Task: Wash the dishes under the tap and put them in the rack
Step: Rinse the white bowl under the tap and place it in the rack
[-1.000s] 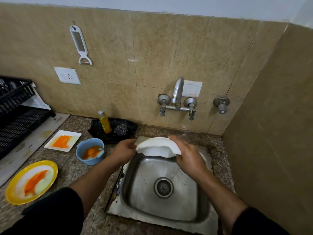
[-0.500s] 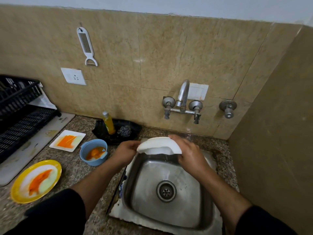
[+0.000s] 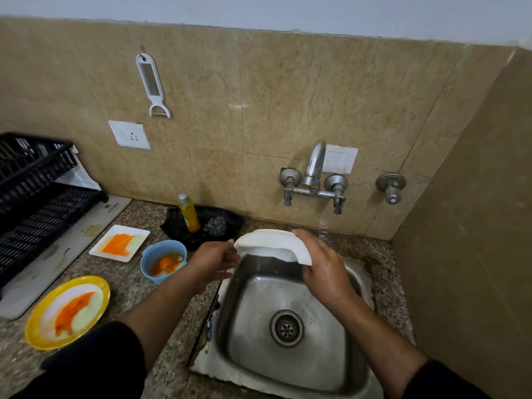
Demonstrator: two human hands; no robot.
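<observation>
A home kitchen: a steel sink [image 3: 253,355] set in a speckled stone surface [image 3: 126,272], a wall tap [image 3: 315,168] at 12 o'clock, beige tiles [image 3: 316,90], a black dish rack [image 3: 34,203] at 9 o'clock, and a peeler [image 3: 152,84] hung at 11 o'clock.

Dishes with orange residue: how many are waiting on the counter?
3: a square white plate nearest the rack, a blue bowl beside the left hand, and a yellow plate nearest the camera. None seems hidden.
</observation>
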